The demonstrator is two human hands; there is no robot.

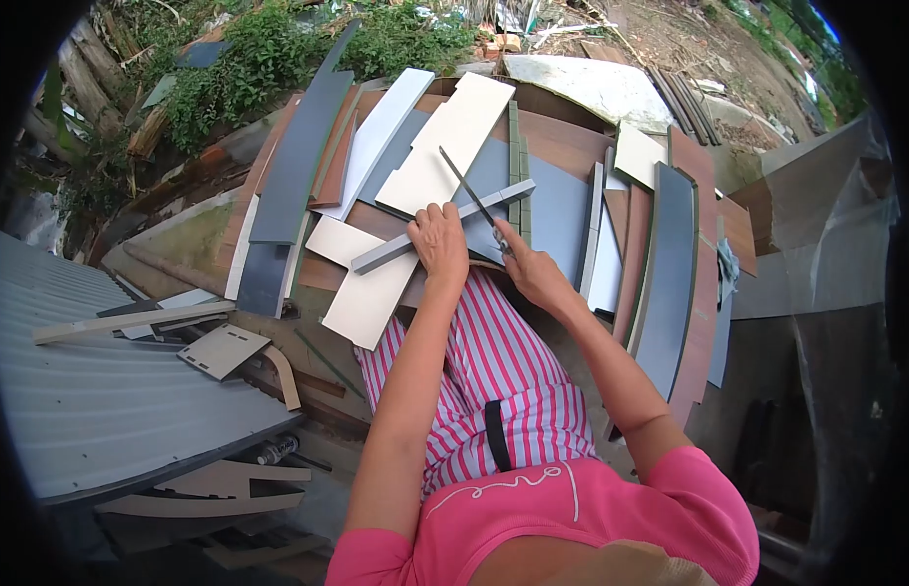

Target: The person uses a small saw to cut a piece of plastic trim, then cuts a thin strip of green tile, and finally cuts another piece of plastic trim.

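My left hand [440, 241] is closed over a narrow grey strip [386, 252], which lies slantwise across the boards. In my right hand [534, 270] is a long, dark, narrow-bladed hand tool [465, 184]; the fingers wrap its handle and the blade points up and left. That blade crosses over the strip just right of my left hand. Beneath the strip's left end is a cream board [371, 298], and a larger cream board with notched edges [444, 146] lies beyond the hands. Grey-blue panels [559, 210] spread out under the strip's right end.
Long dark boards [298, 156] are stacked at left, more dark and brown boards [666, 273] at right. A corrugated metal sheet [93, 391] fills the lower left, with cut offcuts [223, 350] beside it. Green plants [269, 88] grow behind. A grey sheet [825, 225] stands at right.
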